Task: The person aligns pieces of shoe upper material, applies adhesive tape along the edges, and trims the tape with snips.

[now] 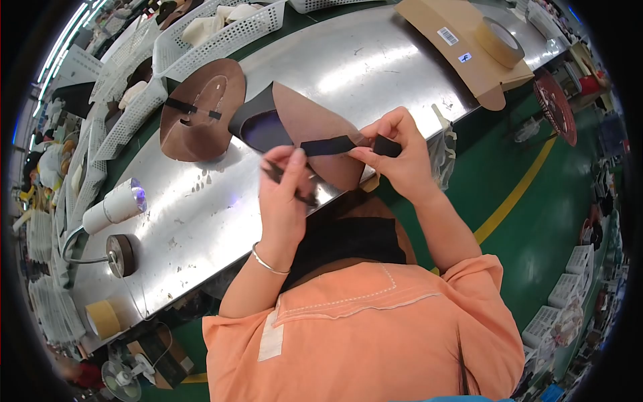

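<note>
A brown hat (318, 120) rests on the metal table at my hands, its dark opening turned up and leftward. A black strip (328, 146) stretches across the brim between both hands. My left hand (287, 184) is closed, thumb and finger pinching the strip's left end. Dark curved pieces, perhaps scissor handles (307, 198), also show at this hand, but blur hides their exact kind. My right hand (400, 151) is closed on the strip's other part, and a folded black end (386, 146) sticks out between its fingers. Further left lies a second brown hat (224, 107) with small black tabs.
The metal table (221, 201) runs diagonally. A lamp (115, 206) and a tape roll (102, 318) stand at left. Perforated white baskets (221, 40) line the far side. Cardboard (435, 20) with another tape roll (499, 41) lies at upper right. A stool (554, 110) stands beyond.
</note>
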`<state>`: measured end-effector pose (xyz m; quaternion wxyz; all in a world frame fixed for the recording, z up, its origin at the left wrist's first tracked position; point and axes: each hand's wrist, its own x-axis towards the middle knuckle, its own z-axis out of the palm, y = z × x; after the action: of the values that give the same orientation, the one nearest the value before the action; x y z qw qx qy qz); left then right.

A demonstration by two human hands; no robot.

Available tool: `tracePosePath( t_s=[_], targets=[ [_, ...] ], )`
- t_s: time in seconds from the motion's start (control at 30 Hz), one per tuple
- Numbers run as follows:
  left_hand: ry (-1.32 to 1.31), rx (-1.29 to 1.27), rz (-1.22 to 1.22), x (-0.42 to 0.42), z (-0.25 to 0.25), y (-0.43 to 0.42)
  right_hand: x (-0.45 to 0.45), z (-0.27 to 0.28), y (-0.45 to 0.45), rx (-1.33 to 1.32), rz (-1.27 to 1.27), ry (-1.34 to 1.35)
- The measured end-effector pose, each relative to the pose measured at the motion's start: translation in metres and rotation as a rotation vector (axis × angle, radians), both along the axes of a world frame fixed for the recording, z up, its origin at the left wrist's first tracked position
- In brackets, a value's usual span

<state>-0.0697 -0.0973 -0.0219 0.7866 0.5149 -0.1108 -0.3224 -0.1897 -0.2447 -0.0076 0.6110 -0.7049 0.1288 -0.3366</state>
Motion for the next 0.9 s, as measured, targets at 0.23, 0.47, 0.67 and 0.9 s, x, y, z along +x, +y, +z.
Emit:
tracePosePath(
  t_s=[0.23,0.47,0.67,0.9],
  targets=[
    [-1.408,0.114,-0.104,0.026,0.053,0.006,0.0,0.015,-0.008,-0.591,0.259,0.006],
    [-1.634,0.21,-0.333,0.038,0.05,0.0,0.005,0.009,0.0,-1.018,0.078,-0.152],
    [-1.555,0.215,-0.347,0.039,0.046,-0.002,0.005,-0.003,-0.008,-0.949,0.065,-0.212],
    [-1.612,0.193,-0.428,0.045,0.051,-0.011,0.002,0.0,-0.007,-0.781,0.071,-0.14]
  ],
)
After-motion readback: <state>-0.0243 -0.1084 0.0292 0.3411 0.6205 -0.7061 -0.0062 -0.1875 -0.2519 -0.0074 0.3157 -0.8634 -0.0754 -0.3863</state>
